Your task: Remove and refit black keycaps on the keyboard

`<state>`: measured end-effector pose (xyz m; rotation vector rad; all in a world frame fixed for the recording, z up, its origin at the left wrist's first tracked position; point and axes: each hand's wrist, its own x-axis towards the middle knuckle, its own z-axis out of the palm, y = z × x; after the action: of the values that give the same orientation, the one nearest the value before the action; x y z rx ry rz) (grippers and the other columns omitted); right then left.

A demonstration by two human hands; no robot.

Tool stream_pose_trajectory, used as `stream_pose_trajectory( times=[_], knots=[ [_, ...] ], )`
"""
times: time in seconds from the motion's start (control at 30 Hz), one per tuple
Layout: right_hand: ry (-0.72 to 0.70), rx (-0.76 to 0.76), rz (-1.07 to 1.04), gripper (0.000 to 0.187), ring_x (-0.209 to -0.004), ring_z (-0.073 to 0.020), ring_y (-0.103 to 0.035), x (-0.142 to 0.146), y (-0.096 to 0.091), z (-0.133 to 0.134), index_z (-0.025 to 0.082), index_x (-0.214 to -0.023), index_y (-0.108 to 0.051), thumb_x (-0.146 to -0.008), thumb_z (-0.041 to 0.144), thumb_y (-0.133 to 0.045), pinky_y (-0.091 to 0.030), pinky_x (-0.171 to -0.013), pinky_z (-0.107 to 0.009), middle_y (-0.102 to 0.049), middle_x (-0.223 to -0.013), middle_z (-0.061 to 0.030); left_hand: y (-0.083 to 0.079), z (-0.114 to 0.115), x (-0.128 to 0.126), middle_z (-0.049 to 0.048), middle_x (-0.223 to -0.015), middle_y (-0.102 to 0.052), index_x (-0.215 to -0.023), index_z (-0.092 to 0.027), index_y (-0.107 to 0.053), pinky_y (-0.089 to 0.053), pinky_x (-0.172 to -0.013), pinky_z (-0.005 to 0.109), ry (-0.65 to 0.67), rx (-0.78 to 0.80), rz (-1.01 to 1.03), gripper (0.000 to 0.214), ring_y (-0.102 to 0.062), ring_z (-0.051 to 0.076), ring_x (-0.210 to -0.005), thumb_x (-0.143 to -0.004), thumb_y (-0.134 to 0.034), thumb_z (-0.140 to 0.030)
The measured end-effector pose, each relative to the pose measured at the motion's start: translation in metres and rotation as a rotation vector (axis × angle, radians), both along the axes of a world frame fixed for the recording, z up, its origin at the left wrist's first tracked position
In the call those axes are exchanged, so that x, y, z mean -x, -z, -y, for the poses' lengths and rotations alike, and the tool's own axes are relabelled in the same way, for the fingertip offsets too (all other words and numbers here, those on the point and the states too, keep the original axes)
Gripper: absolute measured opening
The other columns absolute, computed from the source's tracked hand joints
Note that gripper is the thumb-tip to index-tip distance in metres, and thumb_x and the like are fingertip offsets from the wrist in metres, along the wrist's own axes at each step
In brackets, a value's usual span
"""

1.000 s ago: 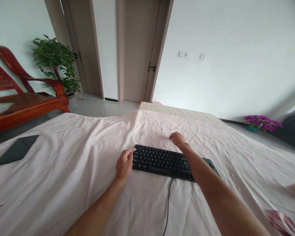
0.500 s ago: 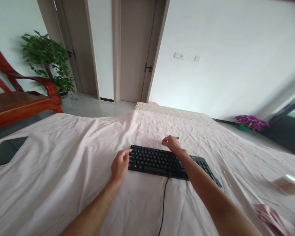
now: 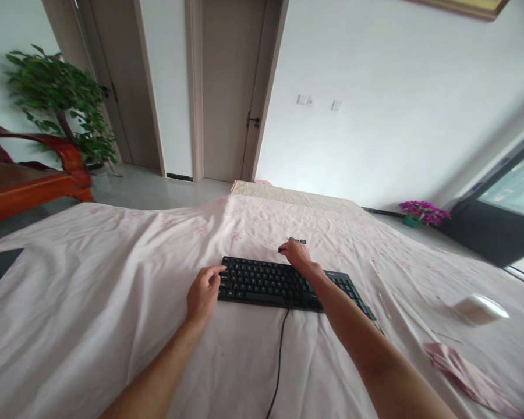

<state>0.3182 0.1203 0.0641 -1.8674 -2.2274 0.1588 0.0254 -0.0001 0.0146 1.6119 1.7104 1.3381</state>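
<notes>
A black keyboard point(image 3: 257, 281) lies on the pale pink flowered cloth, its cable running toward me. At the keyboard's left end, my left hand point(image 3: 203, 293) is closed, index finger and thumb at the edge. Reaching across the keyboard, my right hand point(image 3: 297, 256) is just past its back edge with fingers pinched. At those fingertips is a small black keycap point(image 3: 281, 249), partly hidden. Several more small black keycaps point(image 3: 303, 241) lie on the cloth right behind this hand. My right forearm covers part of the keyboard's right side.
A clear-looking container point(image 3: 480, 309), thin sticks point(image 3: 384, 306) and a crumpled pink cloth point(image 3: 467, 372) lie to the right. A dark flat object point(image 3: 0, 269) is at the far left. Beyond stand a wooden chair point(image 3: 35, 185), a leafy plant point(image 3: 63, 99) and purple flowers point(image 3: 425, 212).
The camera view has turned slightly right, so everything sits further left. My right hand has shifted little, and more of the keycaps behind it show. My left hand stays at the keyboard's edge.
</notes>
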Motion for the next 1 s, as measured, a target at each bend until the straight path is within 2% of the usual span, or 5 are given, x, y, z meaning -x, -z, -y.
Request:
stream_pose_trajectory(
  times=[0.13, 0.33, 0.5, 0.7, 1.0],
  knots=[
    [-0.011, -0.027, -0.106, 0.029, -0.094, -0.0188, -0.064, -0.005, -0.009, 0.034, 0.024, -0.109, -0.069, -0.083, 0.029, -0.057, -0.044, -0.081, -0.025, -0.072, -0.100, -0.0024, 0.000, 0.001, 0.000, 0.0004, -0.111, -0.066, -0.102, -0.026, -0.067, -0.046, -0.089, 0.031, 0.010, 0.006, -0.002, 0.030, -0.060, 0.018, -0.103, -0.082, -0.044, -0.024],
    [-0.084, -0.058, -0.434, 0.021, -0.088, -0.0187, -0.064, -0.017, -0.008, 0.106, 0.022, -0.095, -0.073, -0.078, 0.027, -0.060, -0.046, -0.083, -0.029, -0.071, -0.095, -0.0029, -0.001, 0.002, 0.000, -0.0004, -0.111, -0.066, -0.101, -0.027, -0.067, -0.046, -0.091, 0.030, 0.014, 0.025, -0.028, 0.030, -0.060, 0.019, -0.103, -0.081, -0.045, -0.025],
    [-0.117, -0.083, -0.428, 0.020, -0.088, -0.0180, -0.063, -0.017, 0.004, 0.148, 0.024, -0.096, -0.073, -0.080, 0.023, -0.060, -0.047, -0.082, -0.029, -0.068, -0.096, -0.0036, -0.001, 0.002, 0.000, 0.0000, -0.112, -0.065, -0.101, -0.026, -0.068, -0.046, -0.091, 0.031, 0.026, 0.020, -0.039, 0.030, -0.060, 0.019, -0.103, -0.081, -0.045, -0.024],
    [-0.102, -0.160, -0.307, 0.020, -0.089, -0.0163, -0.060, -0.010, 0.018, 0.164, 0.026, -0.099, -0.072, -0.085, 0.024, -0.058, -0.046, -0.081, -0.027, -0.065, -0.095, -0.0026, 0.002, 0.002, 0.001, -0.0005, -0.113, -0.065, -0.102, -0.027, -0.067, -0.046, -0.091, 0.030, 0.037, 0.009, -0.031, 0.031, -0.060, 0.019, -0.104, -0.081, -0.045, -0.023],
    [-0.133, -0.183, -0.125, 0.020, -0.086, -0.0162, -0.057, -0.004, 0.015, 0.168, 0.027, -0.103, -0.071, -0.088, 0.027, -0.057, -0.045, -0.079, -0.026, -0.063, -0.092, -0.0030, 0.007, -0.001, 0.002, 0.0004, -0.112, -0.065, -0.102, -0.026, -0.068, -0.046, -0.091, 0.030, 0.033, -0.003, -0.054, 0.031, -0.060, 0.018, -0.103, -0.082, -0.045, -0.024]
  ],
)
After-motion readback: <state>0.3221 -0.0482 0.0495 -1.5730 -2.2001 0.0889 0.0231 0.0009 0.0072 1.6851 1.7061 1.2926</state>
